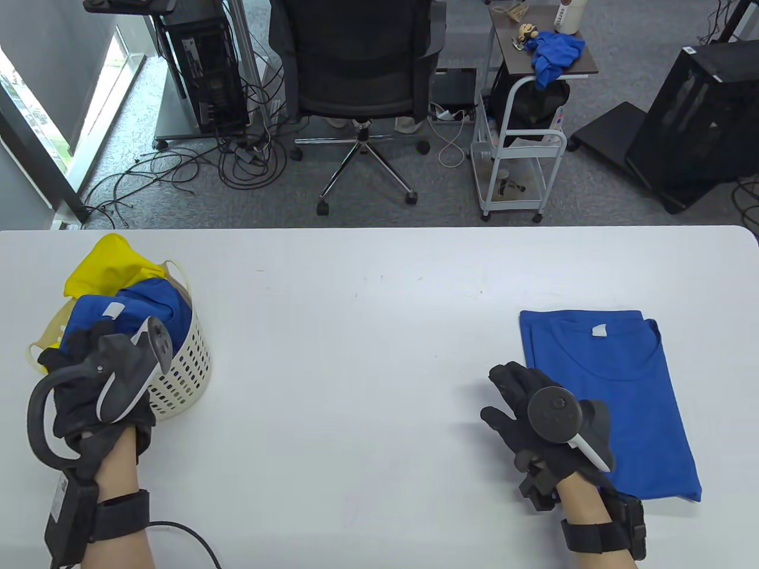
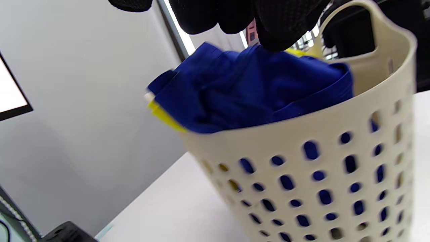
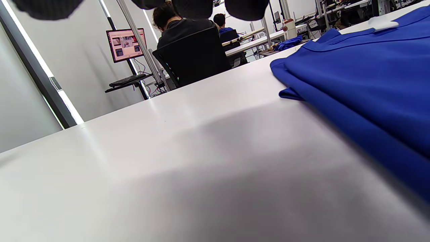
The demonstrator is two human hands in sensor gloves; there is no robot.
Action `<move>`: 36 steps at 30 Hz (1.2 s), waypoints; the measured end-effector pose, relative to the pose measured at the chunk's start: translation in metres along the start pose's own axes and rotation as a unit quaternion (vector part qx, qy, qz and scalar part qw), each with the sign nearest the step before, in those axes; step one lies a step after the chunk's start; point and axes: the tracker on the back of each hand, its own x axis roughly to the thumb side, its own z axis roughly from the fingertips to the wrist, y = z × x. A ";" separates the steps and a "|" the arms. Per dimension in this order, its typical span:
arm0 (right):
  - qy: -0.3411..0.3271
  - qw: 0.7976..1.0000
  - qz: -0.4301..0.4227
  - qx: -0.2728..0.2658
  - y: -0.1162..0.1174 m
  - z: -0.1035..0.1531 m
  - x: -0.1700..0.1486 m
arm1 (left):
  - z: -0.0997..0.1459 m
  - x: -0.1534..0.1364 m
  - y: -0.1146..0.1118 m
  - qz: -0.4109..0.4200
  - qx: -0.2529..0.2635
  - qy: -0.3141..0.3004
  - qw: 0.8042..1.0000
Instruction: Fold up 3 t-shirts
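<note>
A white perforated basket point(image 1: 190, 367) stands at the table's left and holds a crumpled blue t-shirt point(image 1: 154, 302) and a yellow t-shirt point(image 1: 107, 267). My left hand point(image 1: 74, 355) is over the basket. In the left wrist view its fingertips point(image 2: 275, 30) touch the blue t-shirt point(image 2: 252, 90) above the basket's wall point(image 2: 319, 168); whether they grip it is not visible. A folded blue t-shirt point(image 1: 628, 403) lies flat at the right and also shows in the right wrist view point(image 3: 369, 67). My right hand point(image 1: 504, 394) is spread and empty at the shirt's left edge.
The white table point(image 1: 356, 355) stretches between basket and folded shirt. Beyond its far edge are an office chair point(image 1: 356, 71) and a white cart point(image 1: 522, 148). A black cable point(image 1: 184, 533) trails from my left wrist at the front edge.
</note>
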 end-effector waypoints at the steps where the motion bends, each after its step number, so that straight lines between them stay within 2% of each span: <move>1: 0.001 1.000 0.001 0.001 0.000 0.000 0.000 | -0.001 -0.002 -0.003 -0.003 -0.003 0.006 1.000; 5: 0.003 1.000 0.003 0.007 0.002 -0.001 0.000 | -0.011 -0.005 -0.019 -0.031 -0.044 0.028 0.998; 9: 0.008 1.000 0.004 0.013 0.003 -0.001 -0.002 | -0.018 -0.004 -0.027 -0.054 -0.046 0.040 0.997; 12: 0.013 1.000 0.007 0.017 0.004 -0.002 -0.003 | -0.022 -0.007 -0.030 -0.073 -0.063 0.054 0.994; 19: 0.016 1.000 0.004 0.022 0.004 -0.002 -0.004 | -0.021 -0.010 -0.030 -0.055 -0.069 0.054 0.995; 25: 0.014 1.000 0.002 0.022 0.005 -0.003 -0.005 | -0.021 -0.004 -0.030 -0.080 -0.054 0.044 0.994; 30: 0.017 1.000 -0.001 0.025 0.006 -0.003 -0.005 | -0.020 -0.006 -0.025 -0.055 -0.004 0.031 0.998; 36: 0.017 1.000 -0.009 0.020 0.003 -0.003 -0.006 | 0.002 -0.009 0.018 -0.014 0.075 0.022 0.997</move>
